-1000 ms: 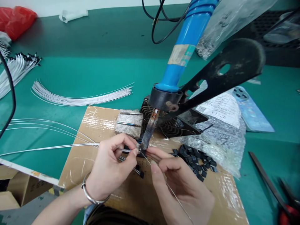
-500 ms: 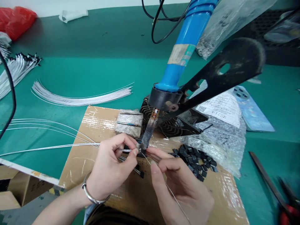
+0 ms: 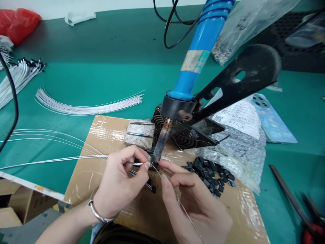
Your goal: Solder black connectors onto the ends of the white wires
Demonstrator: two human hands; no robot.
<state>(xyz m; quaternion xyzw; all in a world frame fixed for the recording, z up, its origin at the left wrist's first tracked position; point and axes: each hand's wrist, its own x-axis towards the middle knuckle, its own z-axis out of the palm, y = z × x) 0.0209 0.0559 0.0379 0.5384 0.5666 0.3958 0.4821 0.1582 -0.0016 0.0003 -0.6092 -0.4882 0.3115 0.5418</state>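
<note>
A white label [image 3: 236, 117] on the silvery plastic bag [image 3: 236, 152] reads upside down, in bold print, something like "M2214", though the angle makes the last character uncertain. A smaller line of digits runs above it, too fine to read in full, beside a QR code [image 3: 218, 118]. Dark marker writing on the clear bag [image 3: 250, 23] stays illegible

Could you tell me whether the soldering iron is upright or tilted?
Tilted: its blue handle leans right above the metal tip.
</note>
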